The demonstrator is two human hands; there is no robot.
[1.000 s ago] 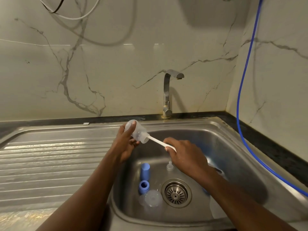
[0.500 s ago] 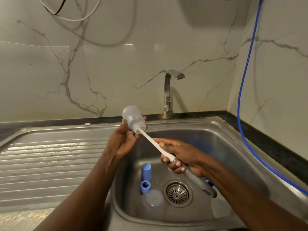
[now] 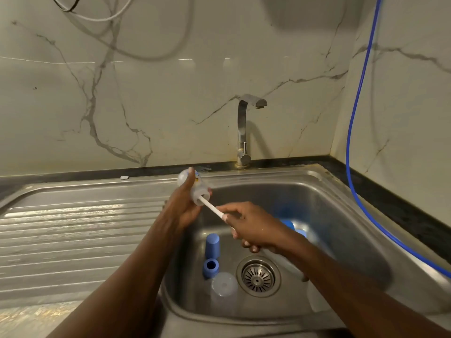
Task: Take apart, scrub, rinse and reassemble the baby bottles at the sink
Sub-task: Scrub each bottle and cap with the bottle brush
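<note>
- My left hand (image 3: pixel 181 211) wraps the baby bottle (image 3: pixel 195 189) over the sink's (image 3: pixel 305 176) back-left edge, mouth tilted down-right.
- My right hand (image 3: pixel 253 228) grips the bottle brush (image 3: pixel 212 206), its shaft in line with the bottle's axis.

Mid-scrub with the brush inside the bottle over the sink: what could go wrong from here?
1. The left hand holds the clear bottle mouth-down over the basin; hard brush strokes might knock it loose.
2. The blue caps and clear bottle body lie beside the drain, where a dropped bottle could strike them.
</note>
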